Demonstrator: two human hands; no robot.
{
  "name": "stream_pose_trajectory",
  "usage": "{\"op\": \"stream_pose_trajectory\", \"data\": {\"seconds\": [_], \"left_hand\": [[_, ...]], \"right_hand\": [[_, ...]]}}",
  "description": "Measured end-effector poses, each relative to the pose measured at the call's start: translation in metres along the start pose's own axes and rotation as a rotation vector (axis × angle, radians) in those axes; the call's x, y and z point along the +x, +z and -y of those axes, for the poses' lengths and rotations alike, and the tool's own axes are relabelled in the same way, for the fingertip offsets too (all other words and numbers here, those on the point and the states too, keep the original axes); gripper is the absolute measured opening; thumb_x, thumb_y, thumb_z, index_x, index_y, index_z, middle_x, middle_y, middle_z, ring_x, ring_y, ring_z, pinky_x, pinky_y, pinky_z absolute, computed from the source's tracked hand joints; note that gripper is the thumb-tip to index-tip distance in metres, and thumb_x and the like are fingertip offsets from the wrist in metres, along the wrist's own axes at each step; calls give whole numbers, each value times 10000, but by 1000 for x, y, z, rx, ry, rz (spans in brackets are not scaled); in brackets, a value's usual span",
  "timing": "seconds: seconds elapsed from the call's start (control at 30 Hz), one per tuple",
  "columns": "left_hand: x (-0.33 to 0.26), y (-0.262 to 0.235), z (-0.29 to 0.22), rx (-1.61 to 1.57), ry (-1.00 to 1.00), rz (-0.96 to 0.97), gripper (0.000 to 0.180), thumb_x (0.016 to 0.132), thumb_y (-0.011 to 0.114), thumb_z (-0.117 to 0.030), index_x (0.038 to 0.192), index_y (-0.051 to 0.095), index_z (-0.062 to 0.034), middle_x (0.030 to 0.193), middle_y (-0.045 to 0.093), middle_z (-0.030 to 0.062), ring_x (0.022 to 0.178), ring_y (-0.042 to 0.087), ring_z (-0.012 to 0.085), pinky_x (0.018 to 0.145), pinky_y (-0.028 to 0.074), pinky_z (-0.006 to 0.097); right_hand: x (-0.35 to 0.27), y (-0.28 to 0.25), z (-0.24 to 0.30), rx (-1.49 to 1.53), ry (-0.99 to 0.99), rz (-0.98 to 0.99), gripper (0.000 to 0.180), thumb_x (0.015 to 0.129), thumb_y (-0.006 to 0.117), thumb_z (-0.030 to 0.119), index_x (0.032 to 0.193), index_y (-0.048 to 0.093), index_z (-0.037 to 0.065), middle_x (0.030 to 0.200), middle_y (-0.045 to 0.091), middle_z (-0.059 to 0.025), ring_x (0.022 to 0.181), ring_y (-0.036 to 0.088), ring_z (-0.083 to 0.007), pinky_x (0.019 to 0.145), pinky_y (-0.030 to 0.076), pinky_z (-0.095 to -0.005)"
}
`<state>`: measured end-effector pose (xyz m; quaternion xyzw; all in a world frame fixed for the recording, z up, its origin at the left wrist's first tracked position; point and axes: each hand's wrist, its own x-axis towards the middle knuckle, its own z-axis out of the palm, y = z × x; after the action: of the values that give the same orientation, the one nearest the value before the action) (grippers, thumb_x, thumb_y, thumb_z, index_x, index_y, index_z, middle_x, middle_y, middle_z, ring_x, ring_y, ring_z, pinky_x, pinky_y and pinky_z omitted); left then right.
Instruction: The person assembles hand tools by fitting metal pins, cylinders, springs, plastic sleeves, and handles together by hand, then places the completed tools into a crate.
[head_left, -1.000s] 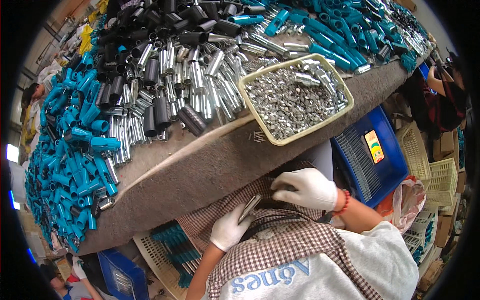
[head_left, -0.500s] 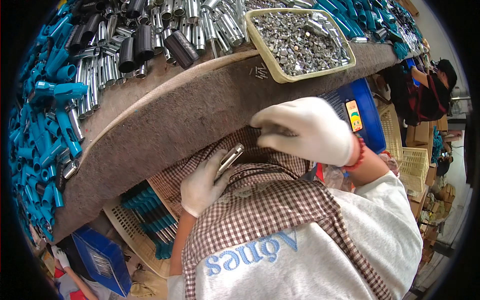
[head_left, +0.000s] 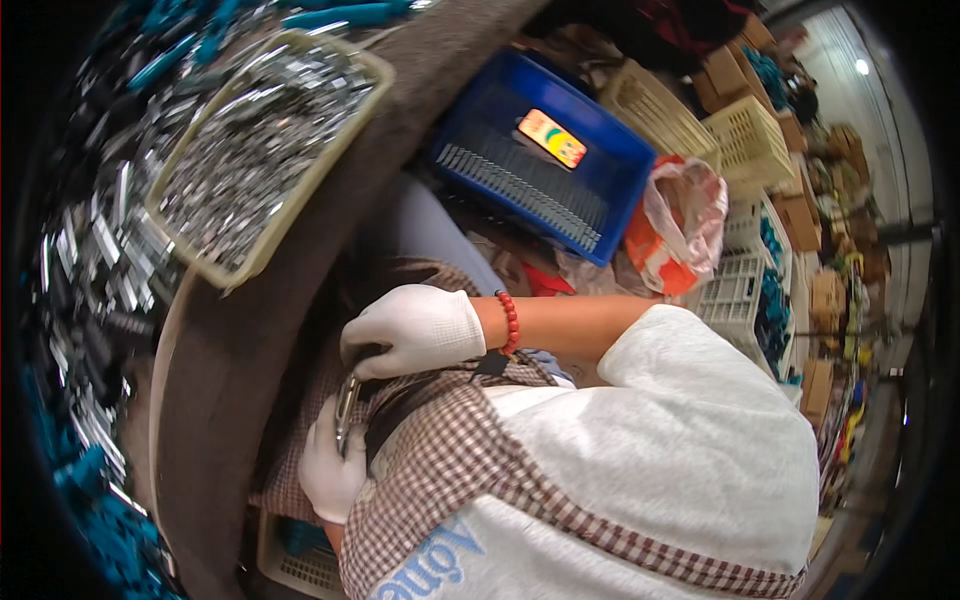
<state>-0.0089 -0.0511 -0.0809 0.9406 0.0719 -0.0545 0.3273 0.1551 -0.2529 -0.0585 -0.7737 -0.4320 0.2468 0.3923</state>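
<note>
From here I see the white-gloved left hand [head_left: 332,465] curled around the lower part of a shiny metal piece [head_left: 346,408]. Its upper end points to the right hand [head_left: 415,330], fingers bent just above; whether they pinch it, I can't tell.

I have one slim, shiny silver metal tube [head_left: 347,408], its lower part gripped in my left hand [head_left: 332,465]. It slants slightly, its far end at the fingertips of my right hand [head_left: 412,332]; blur hides finer details.
</note>
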Motion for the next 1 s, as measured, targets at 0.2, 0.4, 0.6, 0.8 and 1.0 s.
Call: {"op": "stream_pose_trajectory", "data": {"seconds": [0.2, 0.4, 0.6, 0.8, 1.0], "left_hand": [[14, 10, -19, -45, -179, 145, 454, 857, 643, -214, 1284, 560, -85, 1070, 641, 184, 943, 623, 353, 830, 478, 408], [27, 12, -32, -32, -219, 188, 454, 856, 636, -214, 1284, 560, -84, 1084, 643, 195, 966, 620, 353, 847, 474, 402], [32, 13, -42, 23, -215, 236, 462, 855, 631, -235, 1286, 558, -84, 1085, 639, 200, 976, 615, 365, 850, 472, 414], [33, 13, -49, 76, -197, 250, 467, 852, 634, -253, 1285, 561, -95, 1082, 636, 191, 971, 612, 369, 852, 470, 413], [31, 15, -53, 53, -226, 248, 475, 852, 641, -261, 1290, 559, -95, 1061, 637, 179, 954, 616, 353, 848, 470, 404]], "right_hand": [[-70, -88, -49, 521, 501, -518, 256, 883, 653, 198, 1045, 663, 1, 853, 684, -67, 792, 652, -112, 710, 532, -264], [-164, -122, -200, -493, 946, -667, 253, 873, 562, 275, 1010, 698, 113, 968, 697, -145, 925, 654, -332, 825, 524, -418], [-173, -77, -243, -616, 799, -555, 171, 821, 615, 182, 962, 664, 99, 963, 633, -152, 955, 622, -347, 827, 512, -440], [-153, -86, -260, -823, 769, -513, 177, 722, 615, 86, 887, 678, 83, 908, 600, -147, 872, 615, -327, 774, 508, -435], [-140, -110, -261, -1057, 762, -160, 259, 760, 590, 114, 983, 716, 145, 1004, 591, -103, 1003, 568, -246, 878, 454, -382]]}}
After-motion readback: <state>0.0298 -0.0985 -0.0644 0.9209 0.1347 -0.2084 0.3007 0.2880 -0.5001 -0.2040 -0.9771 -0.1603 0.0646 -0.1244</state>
